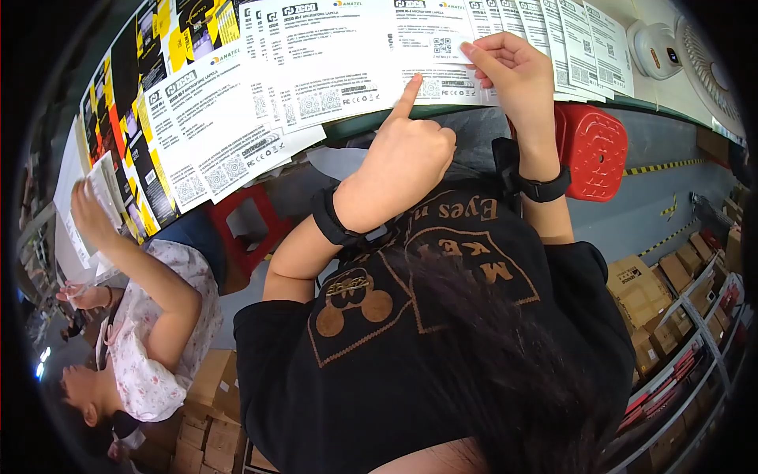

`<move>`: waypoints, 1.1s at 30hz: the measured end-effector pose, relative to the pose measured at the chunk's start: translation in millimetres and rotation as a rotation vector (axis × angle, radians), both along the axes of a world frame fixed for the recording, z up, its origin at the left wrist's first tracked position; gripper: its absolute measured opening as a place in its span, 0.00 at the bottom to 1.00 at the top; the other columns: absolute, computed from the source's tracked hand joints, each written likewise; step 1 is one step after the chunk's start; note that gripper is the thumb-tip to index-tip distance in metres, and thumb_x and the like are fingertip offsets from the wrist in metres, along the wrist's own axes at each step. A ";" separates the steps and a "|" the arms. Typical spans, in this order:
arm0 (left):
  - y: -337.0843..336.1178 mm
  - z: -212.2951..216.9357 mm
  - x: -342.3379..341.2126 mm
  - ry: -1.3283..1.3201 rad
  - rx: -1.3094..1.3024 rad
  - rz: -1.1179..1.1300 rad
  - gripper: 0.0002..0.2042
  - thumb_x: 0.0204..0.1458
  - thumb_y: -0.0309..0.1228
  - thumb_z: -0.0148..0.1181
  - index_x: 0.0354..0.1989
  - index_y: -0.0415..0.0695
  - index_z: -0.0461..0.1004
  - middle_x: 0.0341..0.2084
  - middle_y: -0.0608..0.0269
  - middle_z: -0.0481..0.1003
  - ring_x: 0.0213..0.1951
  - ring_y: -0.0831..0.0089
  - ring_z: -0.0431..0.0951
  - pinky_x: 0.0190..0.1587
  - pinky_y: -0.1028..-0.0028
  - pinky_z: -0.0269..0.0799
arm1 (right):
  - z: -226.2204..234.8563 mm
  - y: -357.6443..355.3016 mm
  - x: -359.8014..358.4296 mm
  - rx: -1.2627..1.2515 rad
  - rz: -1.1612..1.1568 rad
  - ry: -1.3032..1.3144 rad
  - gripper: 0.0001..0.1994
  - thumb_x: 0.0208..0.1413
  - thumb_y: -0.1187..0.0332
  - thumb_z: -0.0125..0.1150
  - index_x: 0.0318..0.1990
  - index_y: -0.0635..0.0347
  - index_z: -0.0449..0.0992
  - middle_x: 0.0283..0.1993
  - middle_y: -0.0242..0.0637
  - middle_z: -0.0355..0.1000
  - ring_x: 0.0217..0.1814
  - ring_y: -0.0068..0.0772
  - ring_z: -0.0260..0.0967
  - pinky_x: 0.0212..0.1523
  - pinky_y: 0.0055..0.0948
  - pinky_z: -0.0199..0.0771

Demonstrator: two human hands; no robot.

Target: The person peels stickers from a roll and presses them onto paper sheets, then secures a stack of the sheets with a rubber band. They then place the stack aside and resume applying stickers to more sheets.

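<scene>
Pinching the near edge of a white printed sheet (410,47), the right hand (513,67) holds it on the table (632,103). Left hand (410,154) grips nothing, forefinger out, tip pressing the same sheet. Farther left, more sheets (213,134) overlap; a co-worker's hand (87,209) lifts one.

Grey floor (647,205) marked with yellow-black striped tape (659,167). Red plastic stool (592,146) set near the counter edge (632,101). Cardboard boxes (639,292) stacked on metal shelving (695,347).
</scene>
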State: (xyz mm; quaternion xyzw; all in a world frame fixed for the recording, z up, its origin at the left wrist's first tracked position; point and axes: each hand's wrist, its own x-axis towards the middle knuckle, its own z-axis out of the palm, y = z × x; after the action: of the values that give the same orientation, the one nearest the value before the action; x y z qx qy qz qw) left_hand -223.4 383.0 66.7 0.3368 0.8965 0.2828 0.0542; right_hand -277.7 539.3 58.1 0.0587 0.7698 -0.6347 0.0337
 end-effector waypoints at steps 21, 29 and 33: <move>-31.8 34.0 6.7 0.103 0.413 0.267 0.06 0.42 0.22 0.60 0.18 0.36 0.72 0.09 0.65 0.66 0.12 0.73 0.64 0.61 0.57 0.55 | 0.9 3.4 28.8 0.958 0.354 0.724 0.17 0.55 0.70 0.50 0.53 0.59 0.66 0.49 0.40 0.68 0.53 0.40 0.64 0.55 0.33 0.61; -41.1 44.5 5.9 -0.003 0.786 0.369 0.06 0.39 0.25 0.66 0.21 0.37 0.74 0.14 0.67 0.70 0.15 0.77 0.65 0.53 0.63 0.65 | 43.9 5.2 33.9 -0.421 0.454 0.166 0.13 0.53 0.72 0.55 0.48 0.61 0.70 0.44 0.36 0.72 0.47 0.26 0.68 0.47 0.25 0.67; -28.1 54.1 1.7 0.243 0.609 0.485 0.07 0.39 0.25 0.66 0.25 0.37 0.75 0.15 0.65 0.71 0.17 0.76 0.68 0.44 0.70 0.69 | 58.0 3.6 37.8 -0.221 0.475 -0.060 0.10 0.53 0.73 0.55 0.42 0.67 0.72 0.43 0.40 0.70 0.47 0.27 0.67 0.49 0.24 0.65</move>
State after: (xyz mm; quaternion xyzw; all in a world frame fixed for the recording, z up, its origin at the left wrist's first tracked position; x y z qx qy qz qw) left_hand -221.7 354.9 120.7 0.1473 0.8249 0.4982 -0.2227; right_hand -240.0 542.9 116.2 -0.1087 0.6865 -0.6873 0.2109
